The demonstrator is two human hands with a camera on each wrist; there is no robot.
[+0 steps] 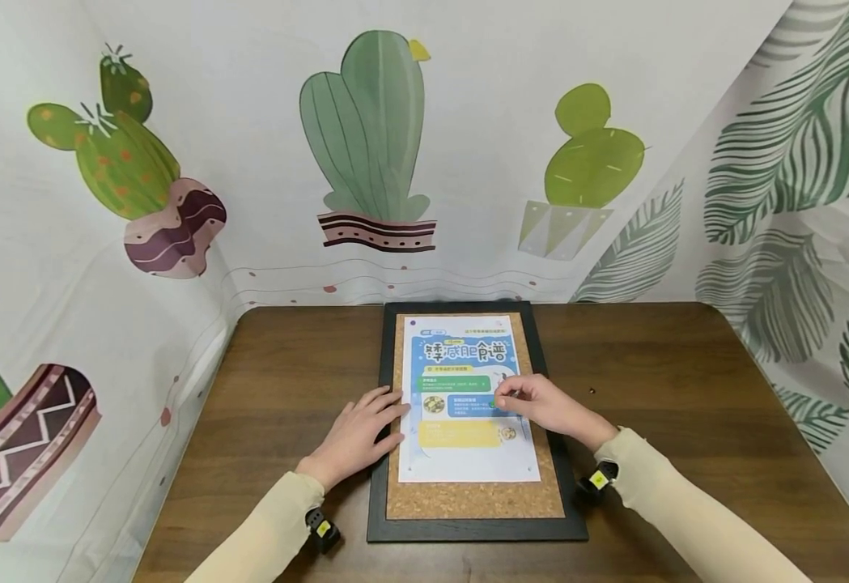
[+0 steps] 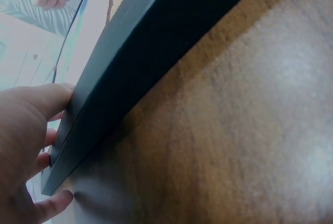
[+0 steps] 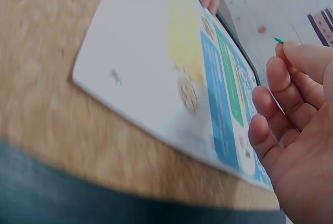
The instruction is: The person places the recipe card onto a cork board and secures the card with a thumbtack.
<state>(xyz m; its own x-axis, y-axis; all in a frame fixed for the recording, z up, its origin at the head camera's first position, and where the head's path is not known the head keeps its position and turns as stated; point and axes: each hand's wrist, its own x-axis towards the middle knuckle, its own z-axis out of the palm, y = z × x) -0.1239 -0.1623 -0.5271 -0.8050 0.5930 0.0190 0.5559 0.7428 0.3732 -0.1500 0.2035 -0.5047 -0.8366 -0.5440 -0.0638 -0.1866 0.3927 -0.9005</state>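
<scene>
A printed poster with blue, green and yellow blocks lies on a black-framed cork board. My right hand pinches a small green pushpin between thumb and fingertip, above the poster's right side. The other fingers of that hand are loosely bent. At the board's left edge, my left hand rests with fingers spread across the black frame, fingertips reaching the poster's left margin. A purple pin sits at the poster's top left corner.
The board stands on a brown wooden table, its top edge near the far side. A tiny dark object lies on the table right of the board. Behind hangs a white cloth printed with cacti and leaves.
</scene>
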